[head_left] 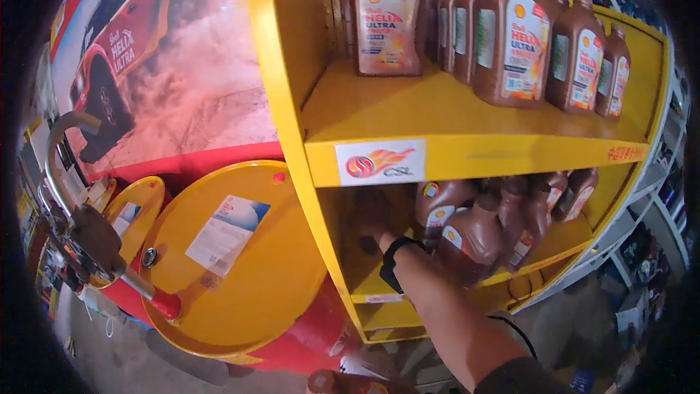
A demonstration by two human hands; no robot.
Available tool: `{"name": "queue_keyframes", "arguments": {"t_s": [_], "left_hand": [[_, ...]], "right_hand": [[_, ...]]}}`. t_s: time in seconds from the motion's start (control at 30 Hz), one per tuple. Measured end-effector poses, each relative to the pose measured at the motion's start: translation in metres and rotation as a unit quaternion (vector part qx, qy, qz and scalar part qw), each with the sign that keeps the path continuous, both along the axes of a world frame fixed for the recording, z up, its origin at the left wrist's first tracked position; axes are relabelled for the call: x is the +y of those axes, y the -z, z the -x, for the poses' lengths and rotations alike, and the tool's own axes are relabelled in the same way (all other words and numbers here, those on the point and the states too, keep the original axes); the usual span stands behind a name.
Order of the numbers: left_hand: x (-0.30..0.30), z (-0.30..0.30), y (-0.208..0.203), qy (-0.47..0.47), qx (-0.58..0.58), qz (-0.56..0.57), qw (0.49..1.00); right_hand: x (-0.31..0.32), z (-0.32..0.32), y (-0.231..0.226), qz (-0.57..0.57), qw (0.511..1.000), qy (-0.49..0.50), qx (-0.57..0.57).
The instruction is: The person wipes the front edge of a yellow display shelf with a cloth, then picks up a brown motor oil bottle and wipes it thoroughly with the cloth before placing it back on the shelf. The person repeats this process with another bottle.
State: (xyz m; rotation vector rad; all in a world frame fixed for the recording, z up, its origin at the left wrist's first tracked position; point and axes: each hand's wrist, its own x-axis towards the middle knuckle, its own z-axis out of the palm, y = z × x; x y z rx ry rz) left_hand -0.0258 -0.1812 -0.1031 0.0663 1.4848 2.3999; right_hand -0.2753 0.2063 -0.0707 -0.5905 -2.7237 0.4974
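My right arm comes in from the lower right and reaches into the left end of the lower yellow shelf. A black band (397, 259) is round the wrist. My right hand (370, 225) is in deep shadow there, and its fingers cannot be made out. Beside it on the right, several brown oil bottles stand or lean together, the nearest bottle (475, 237) tilted. My left hand is out of view. At the lower edge shows part of a brown bottle (343, 382), mostly cut off; what supports it is hidden.
On the upper shelf (467, 152) stand a lone brown oil bottle (388, 25) and several more at right. To the left is a drum (248, 277) with a yellow top and a metal hand pump (91, 233). A poster (182, 66) of a car hangs behind.
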Motion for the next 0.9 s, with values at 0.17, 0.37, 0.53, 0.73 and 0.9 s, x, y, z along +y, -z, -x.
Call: {"name": "queue_keyframes", "arguments": {"t_s": [0.17,0.37,0.53,0.73,0.9], "left_hand": [[-0.002,0.016,0.016,0.01,0.09,0.008,0.996],[-0.002,0.029,-0.004,0.054,-0.03,0.078,0.995],[0.004,0.031,-0.007,0.037,-0.017,0.07,0.997],[0.005,0.024,-0.011,0.029,0.004,0.069,0.997],[0.005,0.016,-0.012,-0.003,0.01,0.071,0.997]], "right_hand": [[0.028,0.014,0.004,0.003,0.999,-0.02,0.031],[0.034,0.019,0.002,-0.004,0.998,-0.031,0.054],[0.033,0.016,0.004,-0.003,0.997,-0.051,0.063],[0.033,0.015,0.003,-0.01,0.994,-0.056,0.092],[0.021,0.016,0.012,-0.025,0.983,-0.088,0.156]]}}
